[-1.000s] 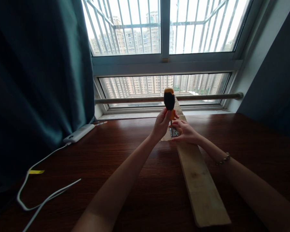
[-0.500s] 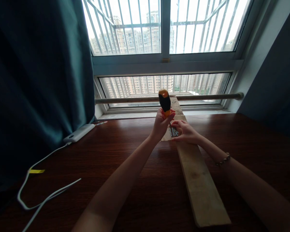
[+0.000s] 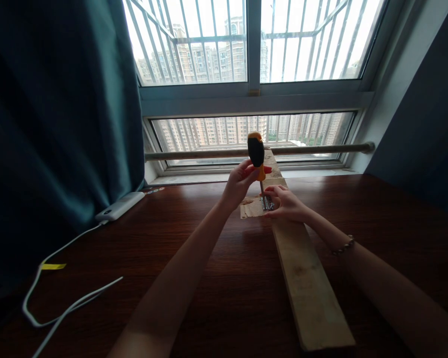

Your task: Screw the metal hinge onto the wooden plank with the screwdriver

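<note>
The left hand (image 3: 242, 181) is closed on a screwdriver (image 3: 256, 151), thumb and fingers at the yellow lower part of its handle. The black and yellow grip stands up above the fingers, tilted a little, and the shaft runs down to a small metal piece (image 3: 268, 205) just below this hand and in front of the right hand's fingers. The right hand (image 3: 286, 205) lies low over the wood, thumb on the near side of the metal piece and fingers on the far side; whether it pinches the metal or only steadies it, I cannot tell. The two hands are apart but near each other, with the screwdriver's shaft between them.

Under the right hand a long board (image 3: 309, 278) runs from close to the person out past both hands toward the window (image 3: 254, 134). A pale flat piece (image 3: 251, 209) sticks out to the left of the metal piece, below the left hand. A bracelet (image 3: 343, 245) circles the right wrist. Well to the left of the left hand, a white box (image 3: 121, 206) with a cable (image 3: 69, 243) lies on the table (image 3: 224, 278) beside a dark curtain (image 3: 59, 99)
</note>
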`<state>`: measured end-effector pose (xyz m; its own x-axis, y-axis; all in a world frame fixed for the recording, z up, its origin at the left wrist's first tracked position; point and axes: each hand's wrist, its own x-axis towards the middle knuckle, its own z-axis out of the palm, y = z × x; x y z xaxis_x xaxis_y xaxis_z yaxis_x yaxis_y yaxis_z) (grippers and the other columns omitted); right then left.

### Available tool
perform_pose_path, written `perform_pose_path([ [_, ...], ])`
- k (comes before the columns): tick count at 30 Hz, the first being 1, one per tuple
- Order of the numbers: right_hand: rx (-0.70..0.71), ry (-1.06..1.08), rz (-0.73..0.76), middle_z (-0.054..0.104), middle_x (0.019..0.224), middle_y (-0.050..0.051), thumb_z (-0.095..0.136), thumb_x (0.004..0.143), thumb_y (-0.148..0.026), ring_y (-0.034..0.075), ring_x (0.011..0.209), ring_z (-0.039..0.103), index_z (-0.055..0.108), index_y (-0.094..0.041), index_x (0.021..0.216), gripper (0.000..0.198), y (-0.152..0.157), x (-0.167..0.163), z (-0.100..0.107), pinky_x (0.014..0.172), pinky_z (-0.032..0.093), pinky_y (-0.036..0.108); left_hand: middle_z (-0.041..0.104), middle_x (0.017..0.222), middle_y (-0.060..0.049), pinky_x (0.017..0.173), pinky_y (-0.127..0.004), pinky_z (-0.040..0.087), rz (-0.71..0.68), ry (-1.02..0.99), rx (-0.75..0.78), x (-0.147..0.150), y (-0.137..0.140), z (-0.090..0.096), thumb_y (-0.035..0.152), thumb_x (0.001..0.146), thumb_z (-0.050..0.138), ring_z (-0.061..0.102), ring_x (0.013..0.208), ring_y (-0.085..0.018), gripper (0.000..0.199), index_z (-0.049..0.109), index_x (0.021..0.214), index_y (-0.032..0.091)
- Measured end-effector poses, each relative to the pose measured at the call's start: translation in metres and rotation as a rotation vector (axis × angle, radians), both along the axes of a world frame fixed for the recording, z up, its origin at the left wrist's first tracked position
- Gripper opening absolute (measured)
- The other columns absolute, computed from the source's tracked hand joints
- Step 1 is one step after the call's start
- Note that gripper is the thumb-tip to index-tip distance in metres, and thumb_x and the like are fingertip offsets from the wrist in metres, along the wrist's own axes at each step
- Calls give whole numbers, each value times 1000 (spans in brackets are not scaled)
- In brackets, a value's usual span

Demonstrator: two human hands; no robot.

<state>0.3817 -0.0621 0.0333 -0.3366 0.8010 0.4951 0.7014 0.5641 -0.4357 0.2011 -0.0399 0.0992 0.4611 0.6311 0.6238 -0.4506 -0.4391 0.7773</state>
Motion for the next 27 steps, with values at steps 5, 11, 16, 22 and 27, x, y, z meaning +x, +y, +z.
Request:
perform_pose_path([
  [5, -8, -2, -7, 56, 113, 7, 78, 54, -40, 27, 107, 49, 55, -21, 108, 62, 0, 0, 1, 93, 40, 41, 67, 84, -5, 81, -35, 45, 55, 1, 40, 2, -3, 2, 31, 76, 63, 63, 85, -18, 25, 59, 97, 18],
  [11, -3, -19, 5, 56, 115, 7, 77, 55, -40, 27, 108, 47, 55, -22, 110, 62, -2, 0, 2, 95, 37, 45, 66, 82, -1, 75, -33, 48, 190, -142, 40, 1, -15, 13, 21, 63, 73, 64, 81, -17, 29, 60, 88, 20],
  [16, -9, -9, 3, 59, 112, 6, 77, 55, -40, 27, 107, 48, 54, -21, 109, 62, -1, 0, 0, 94, 38, 43, 64, 86, -1, 79, -34, 48, 158, -214, 29, 3, -29, 20, 24, 68, 70, 63, 88, -19, 23, 57, 87, 20],
  [22, -6, 27, 21, 61, 108, 4, 78, 56, -38, 26, 105, 51, 53, -22, 108, 60, -2, 0, 0, 92, 39, 40, 63, 84, -2, 82, -35, 48, 111, -198, -14, 5, -33, 21, 30, 73, 66, 62, 87, -18, 21, 54, 87, 20],
  [27, -25, 8, 4, 62, 108, 6, 77, 55, -38, 27, 106, 50, 52, -20, 109, 62, -4, -1, 4, 91, 40, 41, 60, 83, -1, 83, -35, 47, 97, -186, -7, 5, -24, 16, 29, 72, 67, 61, 84, -16, 23, 53, 87, 20],
])
